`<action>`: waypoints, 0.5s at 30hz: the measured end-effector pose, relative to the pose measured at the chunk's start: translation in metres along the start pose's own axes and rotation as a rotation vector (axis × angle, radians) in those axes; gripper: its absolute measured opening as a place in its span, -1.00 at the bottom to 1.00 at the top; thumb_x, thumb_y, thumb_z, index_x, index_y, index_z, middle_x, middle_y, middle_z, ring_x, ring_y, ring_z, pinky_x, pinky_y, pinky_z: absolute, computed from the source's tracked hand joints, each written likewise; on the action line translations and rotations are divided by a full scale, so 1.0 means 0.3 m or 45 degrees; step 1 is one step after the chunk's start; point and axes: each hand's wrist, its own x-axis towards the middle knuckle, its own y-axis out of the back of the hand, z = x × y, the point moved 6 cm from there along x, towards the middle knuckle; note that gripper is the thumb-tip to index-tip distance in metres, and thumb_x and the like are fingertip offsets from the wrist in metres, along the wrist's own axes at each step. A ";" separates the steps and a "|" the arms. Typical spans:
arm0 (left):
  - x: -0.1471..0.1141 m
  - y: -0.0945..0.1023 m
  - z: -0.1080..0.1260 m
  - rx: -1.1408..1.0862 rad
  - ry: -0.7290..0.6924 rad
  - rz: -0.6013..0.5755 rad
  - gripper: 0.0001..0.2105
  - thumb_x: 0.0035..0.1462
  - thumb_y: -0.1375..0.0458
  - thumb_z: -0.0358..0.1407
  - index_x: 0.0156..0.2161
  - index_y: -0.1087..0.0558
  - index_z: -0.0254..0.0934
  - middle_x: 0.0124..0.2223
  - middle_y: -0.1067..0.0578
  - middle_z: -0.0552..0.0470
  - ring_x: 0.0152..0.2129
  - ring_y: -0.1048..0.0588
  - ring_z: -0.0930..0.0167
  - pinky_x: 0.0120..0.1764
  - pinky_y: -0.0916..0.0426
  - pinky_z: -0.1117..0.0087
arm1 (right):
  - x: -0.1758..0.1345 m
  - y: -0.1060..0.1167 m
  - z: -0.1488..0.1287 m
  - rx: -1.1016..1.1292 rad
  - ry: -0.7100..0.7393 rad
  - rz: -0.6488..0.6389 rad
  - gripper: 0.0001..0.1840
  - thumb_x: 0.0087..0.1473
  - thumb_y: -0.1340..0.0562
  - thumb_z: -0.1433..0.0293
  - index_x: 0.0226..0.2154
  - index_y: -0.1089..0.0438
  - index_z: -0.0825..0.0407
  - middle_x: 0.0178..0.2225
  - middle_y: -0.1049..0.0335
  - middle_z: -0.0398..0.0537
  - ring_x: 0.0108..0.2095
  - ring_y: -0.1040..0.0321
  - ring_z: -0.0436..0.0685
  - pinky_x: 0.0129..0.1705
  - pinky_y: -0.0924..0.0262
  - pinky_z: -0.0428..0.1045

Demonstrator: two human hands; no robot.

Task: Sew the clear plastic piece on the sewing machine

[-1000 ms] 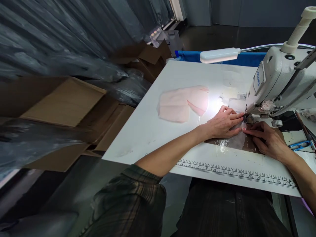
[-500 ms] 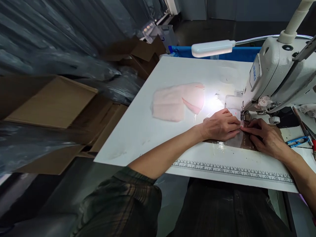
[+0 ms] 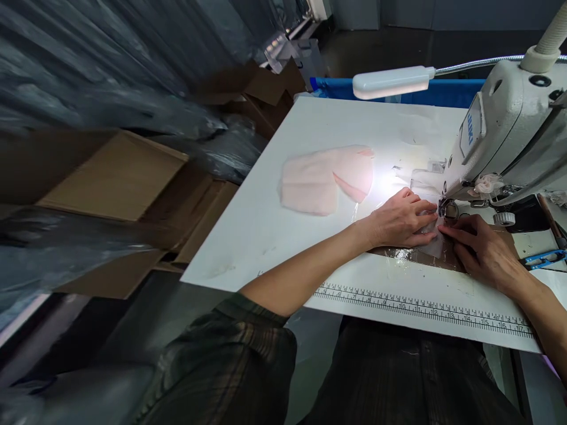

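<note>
My left hand (image 3: 403, 221) lies palm down on a small sheer whitish fabric piece (image 3: 434, 247), its fingers stretched flat just left of the presser foot (image 3: 442, 206). From the right, my right hand (image 3: 485, 251) reaches in with its index fingertip touching the fabric's edge in front of the foot. Its thumb is spread lower down, apart from the index finger. Both hands partly cover the fabric. Over them stands the white sewing machine head (image 3: 491, 130). A flat pale pink fabric piece (image 3: 310, 183) rests to the left on the white table (image 3: 248, 236).
A white lamp (image 3: 394, 81) hangs over the table's far side. Printed ruler marks (image 3: 425, 310) run along the front edge. Blue thread snips (image 3: 544, 258) lie at the right. Open cardboard boxes (image 3: 115, 177) and plastic sheeting stand left of the table.
The view has shifted slightly, so the table and machine appear farther right. Both hands stay at the presser foot; the left fingertips and right index fingertip now look slightly farther apart.
</note>
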 end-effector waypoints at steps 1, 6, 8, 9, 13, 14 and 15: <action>0.002 0.000 -0.002 0.013 0.022 -0.005 -0.63 0.40 0.07 -0.13 -0.06 -0.53 -0.27 0.05 -0.54 -0.11 -0.31 -0.46 0.35 -0.20 -0.23 0.24 | 0.000 0.002 -0.001 -0.001 0.003 0.001 -0.59 0.25 -0.08 0.42 0.04 -0.52 -0.05 -0.16 -0.38 0.08 -0.25 -0.43 0.15 -0.29 -0.45 0.03; 0.009 -0.004 -0.013 0.058 0.110 0.007 -0.58 0.43 0.11 -0.11 0.02 -0.50 -0.32 0.04 -0.54 -0.15 -0.27 -0.46 0.31 -0.19 -0.22 0.24 | -0.002 -0.007 0.004 0.003 -0.019 -0.058 -0.57 0.26 -0.07 0.41 0.09 -0.48 -0.06 -0.14 -0.37 0.10 -0.19 -0.43 0.17 -0.21 -0.46 0.06; 0.013 -0.011 -0.020 0.052 0.150 0.003 -0.58 0.43 0.11 -0.09 0.02 -0.50 -0.31 0.03 -0.54 -0.16 -0.25 -0.46 0.30 -0.18 -0.22 0.23 | -0.003 -0.011 0.007 -0.002 -0.030 -0.059 -0.56 0.26 -0.07 0.40 0.11 -0.47 -0.01 -0.13 -0.37 0.13 -0.22 -0.43 0.17 -0.23 -0.47 0.06; 0.015 -0.015 -0.023 0.045 0.168 0.000 -0.58 0.43 0.11 -0.09 0.02 -0.50 -0.31 0.03 -0.54 -0.16 -0.25 -0.47 0.30 -0.17 -0.22 0.23 | -0.003 -0.012 0.009 -0.003 -0.038 -0.059 -0.56 0.27 -0.07 0.39 0.11 -0.47 0.01 -0.13 -0.38 0.14 -0.24 -0.43 0.16 -0.25 -0.47 0.06; 0.017 -0.029 -0.036 -0.001 0.226 0.008 -0.61 0.41 0.06 -0.08 0.00 -0.51 -0.28 0.02 -0.53 -0.17 -0.21 -0.48 0.30 -0.13 -0.25 0.21 | 0.001 -0.007 0.024 0.071 -0.088 -0.069 -0.56 0.28 -0.05 0.34 0.10 -0.48 0.00 -0.14 -0.41 0.13 -0.26 -0.44 0.16 -0.23 -0.46 0.07; 0.015 -0.029 -0.041 -0.012 0.233 0.026 -0.63 0.41 0.04 -0.08 0.00 -0.51 -0.27 0.03 -0.53 -0.17 -0.18 -0.48 0.29 -0.11 -0.27 0.20 | 0.002 -0.003 0.031 0.110 -0.113 -0.077 -0.56 0.28 -0.06 0.32 0.09 -0.49 -0.01 -0.14 -0.43 0.12 -0.25 -0.44 0.16 -0.21 -0.46 0.08; 0.014 -0.025 -0.047 -0.020 0.233 0.056 -0.65 0.40 0.01 -0.08 -0.01 -0.51 -0.25 0.05 -0.52 -0.18 -0.14 -0.48 0.28 -0.09 -0.28 0.18 | 0.003 0.001 0.041 0.159 -0.144 -0.082 -0.57 0.27 -0.07 0.31 0.07 -0.50 -0.03 -0.15 -0.45 0.10 -0.24 -0.45 0.16 -0.19 -0.46 0.09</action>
